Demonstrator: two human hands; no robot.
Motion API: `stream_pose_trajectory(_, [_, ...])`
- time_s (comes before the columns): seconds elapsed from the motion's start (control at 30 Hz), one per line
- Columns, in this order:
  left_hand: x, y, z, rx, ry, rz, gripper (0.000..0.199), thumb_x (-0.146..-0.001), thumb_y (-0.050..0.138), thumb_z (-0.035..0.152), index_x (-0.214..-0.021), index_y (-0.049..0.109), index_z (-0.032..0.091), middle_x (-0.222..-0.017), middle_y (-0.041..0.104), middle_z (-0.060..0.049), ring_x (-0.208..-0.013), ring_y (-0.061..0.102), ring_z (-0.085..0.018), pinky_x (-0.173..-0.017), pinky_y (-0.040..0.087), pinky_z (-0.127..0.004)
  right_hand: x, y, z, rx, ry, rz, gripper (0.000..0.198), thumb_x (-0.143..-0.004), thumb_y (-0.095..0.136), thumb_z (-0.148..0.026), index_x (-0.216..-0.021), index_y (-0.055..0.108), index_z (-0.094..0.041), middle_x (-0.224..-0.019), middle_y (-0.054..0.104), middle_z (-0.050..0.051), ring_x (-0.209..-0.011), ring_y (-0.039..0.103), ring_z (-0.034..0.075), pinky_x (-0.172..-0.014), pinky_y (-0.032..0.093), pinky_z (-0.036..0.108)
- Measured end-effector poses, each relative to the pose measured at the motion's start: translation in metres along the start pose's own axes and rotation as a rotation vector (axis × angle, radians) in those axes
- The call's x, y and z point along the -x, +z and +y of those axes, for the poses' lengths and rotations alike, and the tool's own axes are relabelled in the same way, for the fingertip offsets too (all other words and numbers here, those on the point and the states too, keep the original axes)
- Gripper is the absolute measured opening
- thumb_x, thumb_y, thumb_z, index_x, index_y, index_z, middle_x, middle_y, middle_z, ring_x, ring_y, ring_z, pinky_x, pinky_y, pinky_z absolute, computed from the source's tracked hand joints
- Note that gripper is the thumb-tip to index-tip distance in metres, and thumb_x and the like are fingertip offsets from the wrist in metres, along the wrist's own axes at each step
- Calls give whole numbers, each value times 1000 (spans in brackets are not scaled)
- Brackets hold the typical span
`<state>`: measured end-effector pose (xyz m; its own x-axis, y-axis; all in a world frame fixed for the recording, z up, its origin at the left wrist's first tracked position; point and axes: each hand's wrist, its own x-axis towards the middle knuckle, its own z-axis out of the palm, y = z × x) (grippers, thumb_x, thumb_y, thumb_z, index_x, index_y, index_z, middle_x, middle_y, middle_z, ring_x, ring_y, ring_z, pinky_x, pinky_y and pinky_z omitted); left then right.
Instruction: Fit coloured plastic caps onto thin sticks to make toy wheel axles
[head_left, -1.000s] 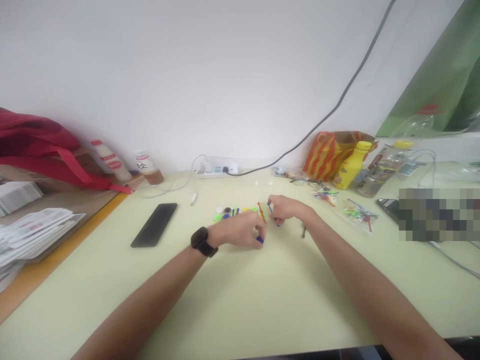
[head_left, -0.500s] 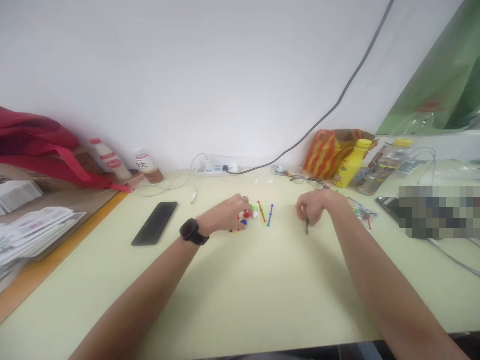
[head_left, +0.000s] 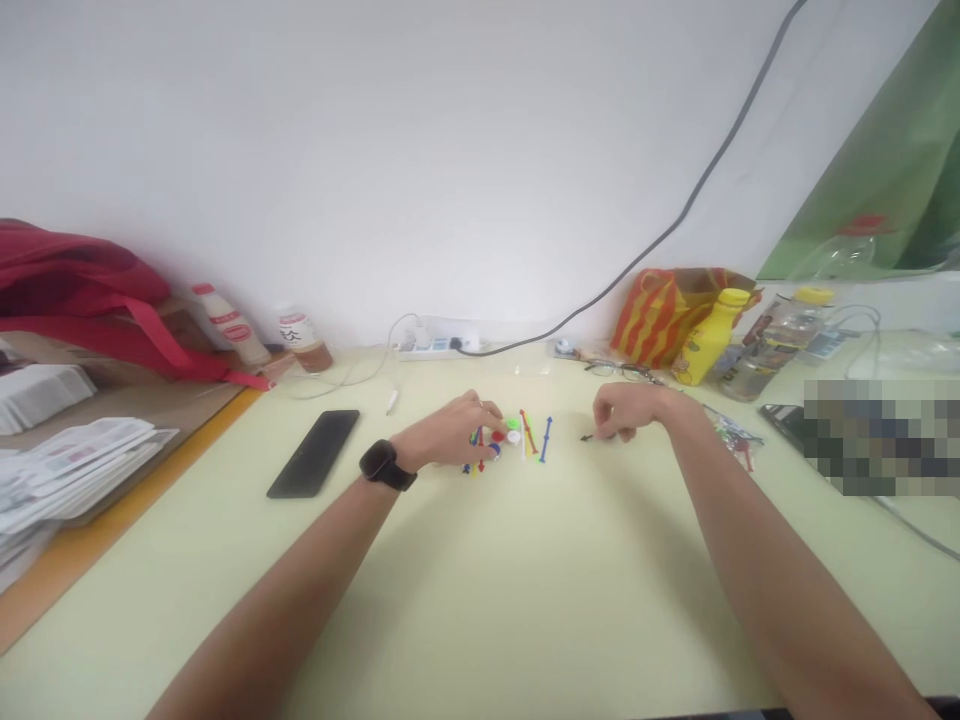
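Observation:
My left hand (head_left: 450,430), with a black watch (head_left: 381,463) on its wrist, is curved low over the table, thumb and fingers apart. Small round pieces lie at its fingertips: red (head_left: 498,436), blue (head_left: 494,452), white (head_left: 514,437) and green (head_left: 513,424). Partly hidden under this hand are several coloured sticks (head_left: 481,465). To the right lie a white stick (head_left: 523,440), a red stick (head_left: 528,425) beside a yellow one, and a blue arrow-ended stick (head_left: 547,440). My right hand (head_left: 628,410) is closed, pinching a black arrow-ended stick (head_left: 587,438) that points left.
A black phone (head_left: 313,454) lies at left, near papers (head_left: 97,460). Bottles (head_left: 304,340) and a power strip (head_left: 439,340) stand along the wall. On the right are glasses (head_left: 622,371), a striped bag (head_left: 652,315), a yellow bottle (head_left: 709,340) and a plastic packet of pieces (head_left: 739,440).
The black stick in my right hand has turned from pointing toward me to pointing left. My left hand stays over the pieces, its fingers slightly shifted, and more sticks show beneath it.

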<state>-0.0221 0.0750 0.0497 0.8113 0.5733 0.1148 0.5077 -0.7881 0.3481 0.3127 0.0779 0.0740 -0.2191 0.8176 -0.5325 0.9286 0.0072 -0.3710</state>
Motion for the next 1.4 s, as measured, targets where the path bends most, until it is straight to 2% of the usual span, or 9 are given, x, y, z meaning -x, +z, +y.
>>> stream_pose_trajectory(0.17, [0,2,-2,-26,-35,31,25,-87,73,39,-109,77,28,-115,72,-6,-106,59,-27,-91,46,-39,3,-1,-1,-72,-173,27,26,-73,81,-40,-78,66,-21,-84,73,6,-62,65,17,-57,46,29])
stream_pose_trajectory(0.27, [-1,0,1,8,-28,66,29,-89,71,41,-114,75,26,-116,72,-7,-110,60,-28,-94,48,-40,4,-1,-11,-165,-296,178,33,-73,83,-44,-86,62,-22,-90,71,4,-60,63,15,-54,45,28])
stream_pose_trajectory(0.4, [-5,-6,13,118,-58,245,35,-94,66,45,-124,67,27,-120,71,-7,-107,65,-25,-92,53,-39,1,8,-44,-402,-456,399,41,-76,81,-51,-94,60,-22,-80,64,0,-57,61,14,-52,45,27])
stream_pose_trajectory(0.6, [-18,-8,43,334,17,494,34,-93,70,41,-121,62,24,-117,72,-6,-96,71,-19,-94,59,-38,1,36,-97,-726,-646,449,44,-79,77,-60,-90,58,-21,-69,58,-3,-55,58,13,-51,45,26])
stream_pose_trajectory(0.73, [-20,-7,43,390,26,553,19,-98,61,34,-109,68,20,-103,76,-7,-90,74,-19,-86,62,-35,2,39,-100,-792,-689,348,36,-83,77,-49,-99,61,-21,-81,65,0,-65,64,14,-58,49,26])
stream_pose_trajectory(0.93, [-19,-5,30,481,-21,594,24,-96,66,37,-111,73,20,-105,77,-9,-96,76,-22,-91,64,-39,4,29,-89,-898,-758,164,27,-82,63,-21,-109,65,-20,-81,68,1,-75,68,16,-71,55,30])
stream_pose_trajectory(1.1, [-19,-6,33,524,5,554,27,-93,71,39,-111,72,19,-104,78,-9,-92,76,-21,-90,65,-38,5,31,-93,-895,-744,194,28,-79,62,-20,-107,63,-20,-77,67,0,-74,66,16,-74,54,31])
stream_pose_trajectory(1.23, [-18,-6,37,527,15,526,27,-92,72,40,-107,71,18,-102,77,-9,-89,76,-21,-88,65,-38,-3,37,-95,-818,-718,257,20,-82,57,-23,-102,61,-21,-65,56,-6,-59,51,12,-58,42,24])
stream_pose_trajectory(1.4, [-15,-3,35,479,-20,475,21,-88,74,36,-89,66,17,-87,73,-5,-81,74,-18,-82,64,-33,-7,31,-82,-574,-553,369,31,-85,52,-21,-113,65,-19,-70,56,-4,-59,48,12,-53,35,23])
